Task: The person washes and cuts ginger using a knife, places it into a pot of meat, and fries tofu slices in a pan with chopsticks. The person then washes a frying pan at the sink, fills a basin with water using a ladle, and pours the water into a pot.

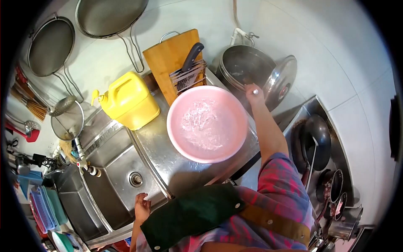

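Note:
My right hand (254,94) is closed around a metal handle at the near rim of a large steel pot (245,63). Inside the pot is steaming liquid; what the handle belongs to is mostly hidden. The pot's lid (287,82) leans at its right side. A pink basin (241,140) of rippling water stands on the steel counter, just left of my right forearm. My left hand (142,206) hangs over the front edge of the sink (113,168), fingers loosely apart, holding nothing.
A yellow jug (132,101) stands behind the sink. Behind the basin are a wooden cutting board (161,63) and a rack with a black-handled knife (193,56). Strainers (51,46) hang on the left wall. Woks and pans (317,140) sit at the right.

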`<state>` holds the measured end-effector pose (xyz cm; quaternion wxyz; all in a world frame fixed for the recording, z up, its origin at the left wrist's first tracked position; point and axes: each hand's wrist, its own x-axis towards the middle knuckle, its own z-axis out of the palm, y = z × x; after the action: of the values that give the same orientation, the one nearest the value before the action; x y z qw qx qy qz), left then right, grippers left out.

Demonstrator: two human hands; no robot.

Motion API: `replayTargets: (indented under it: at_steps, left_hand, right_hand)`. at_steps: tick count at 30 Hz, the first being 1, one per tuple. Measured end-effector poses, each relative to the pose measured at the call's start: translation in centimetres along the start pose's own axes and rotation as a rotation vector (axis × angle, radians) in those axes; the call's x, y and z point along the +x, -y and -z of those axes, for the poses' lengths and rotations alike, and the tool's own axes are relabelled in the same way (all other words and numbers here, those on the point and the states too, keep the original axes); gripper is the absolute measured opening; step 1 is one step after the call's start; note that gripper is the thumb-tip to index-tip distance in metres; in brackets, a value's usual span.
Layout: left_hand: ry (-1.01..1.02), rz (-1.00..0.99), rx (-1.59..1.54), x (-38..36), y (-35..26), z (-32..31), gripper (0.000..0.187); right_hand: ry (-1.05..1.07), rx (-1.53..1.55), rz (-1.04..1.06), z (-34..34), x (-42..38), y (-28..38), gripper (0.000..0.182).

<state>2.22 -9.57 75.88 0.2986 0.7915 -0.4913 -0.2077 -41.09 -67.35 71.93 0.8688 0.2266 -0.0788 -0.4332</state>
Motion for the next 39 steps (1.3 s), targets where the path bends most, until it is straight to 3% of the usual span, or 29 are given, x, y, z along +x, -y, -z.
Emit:
replayTargets:
  at_steps: [4, 7, 13, 18, 24, 32, 37, 39]
  left_hand:
    - [0.016, -0.026, -0.014, 1.2, -0.9, 0.8, 0.026]
    - [0.039, -0.038, -0.055, 1.6, -0.5, 1.1, 0.028]
    - [0.056, -0.134, -0.071, 3.3, 0.0, 0.0, 0.026]
    - [0.099, -0.245, -0.079, 5.1, -0.6, -0.5, 0.027]
    - [0.183, -0.336, -0.038, 7.1, -2.9, -1.0, 0.026]
    - [0.249, -0.335, -0.024, 8.4, -5.5, -1.9, 0.034]
    - [-0.029, -0.379, -0.119, 10.2, -6.6, -1.6, 0.035]
    - [-0.113, -0.431, -0.182, 12.3, -6.4, -1.7, 0.032]
  right_hand:
    - [0.298, -0.002, -0.123, 1.3, -5.4, -3.1, 0.031]
    - [0.315, -0.017, -0.103, 2.4, -9.2, -5.3, 0.047]
    - [0.345, -0.05, -0.176, -1.6, -18.7, -13.4, 0.041]
    - [0.369, -0.207, -0.218, -1.2, -26.4, -17.2, 0.042]
    - [0.16, -0.484, -0.12, 0.3, -34.2, -20.5, 0.042]
    - [-0.253, -1.363, 0.16, 0.3, -40.5, -24.7, 0.051]
    - [-0.518, -1.741, 0.319, -1.2, -42.1, -27.0, 0.055]
    - [-0.489, -1.779, 0.387, -0.7, -41.1, -26.0, 0.055]
